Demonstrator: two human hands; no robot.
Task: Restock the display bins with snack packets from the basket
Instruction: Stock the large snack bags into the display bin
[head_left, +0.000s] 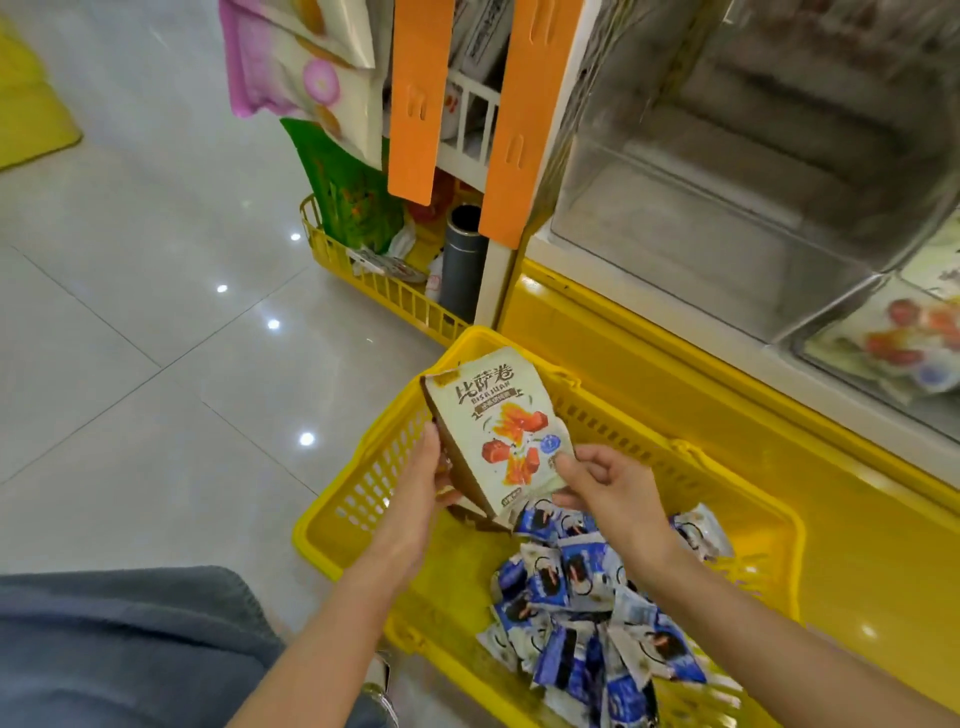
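A yellow plastic basket (613, 410) stands on the floor in front of the display unit. Several small blue-and-white snack packets (576, 587) lie heaped in its right half. Above the basket I hold a stack of pale green snack packets (498, 426) printed with red pieces. My left hand (426, 483) grips the stack's left edge. My right hand (597, 483) pinches its lower right corner. A clear display bin (727, 171) at the upper right looks empty, and a neighbouring bin (904, 343) holds similar pale packets.
The display unit has a yellow base (727, 395) behind the basket. A second yellow basket (363, 275) with goods and a grey cylinder (462, 260) sits at the shelf end. Orange strips (415, 98) and hanging bags are above it. Grey tiled floor lies to the left.
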